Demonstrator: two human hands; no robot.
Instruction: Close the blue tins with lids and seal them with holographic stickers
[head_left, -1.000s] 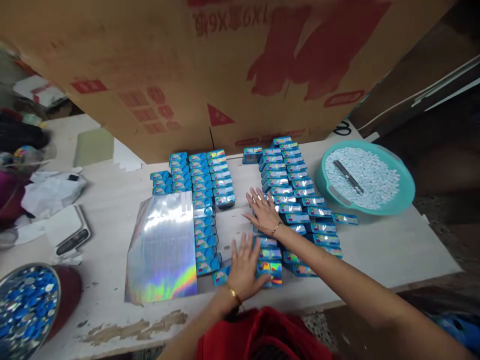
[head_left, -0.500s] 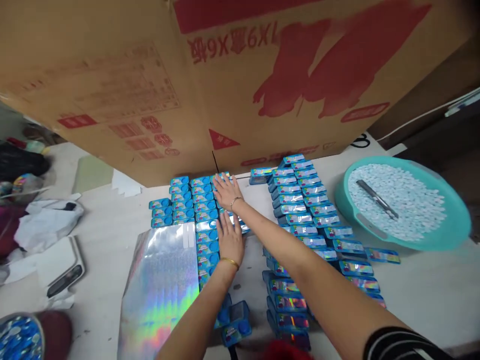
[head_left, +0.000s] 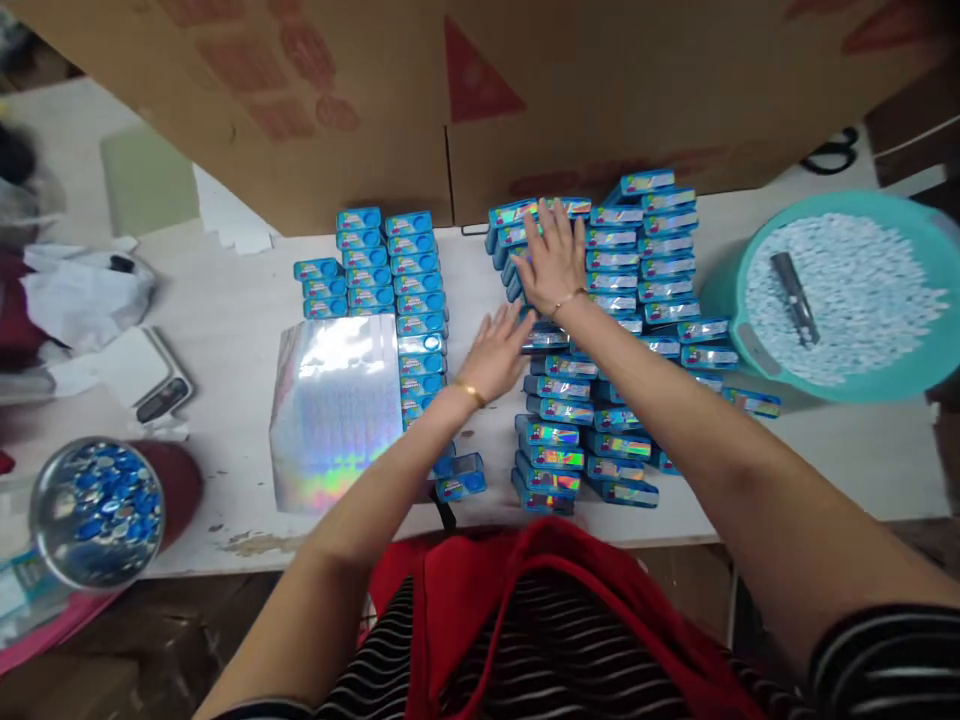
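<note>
Many small blue boxes with shiny labels lie in rows on a pale table (head_left: 825,450). My right hand (head_left: 553,262) lies flat, fingers spread, on the far end of the right group of boxes (head_left: 600,340). My left hand (head_left: 496,352) is open too, its fingertips against the left side of that same group. A second block of blue boxes (head_left: 397,290) sits to the left, beside a holographic foil sheet (head_left: 334,410). One loose box (head_left: 459,477) rests near the front edge.
A big cardboard carton (head_left: 450,90) overhangs the back of the table. A teal basin (head_left: 847,300) of white pellets with a cutter stands at the right. A metal bowl of blue caps (head_left: 97,510) and a scale (head_left: 150,375) are at the left.
Both hands shifted from the left block of boxes over to the right group. A row of boxes now lies at the far left end of the right group. The camera tilted down and nearer.
</note>
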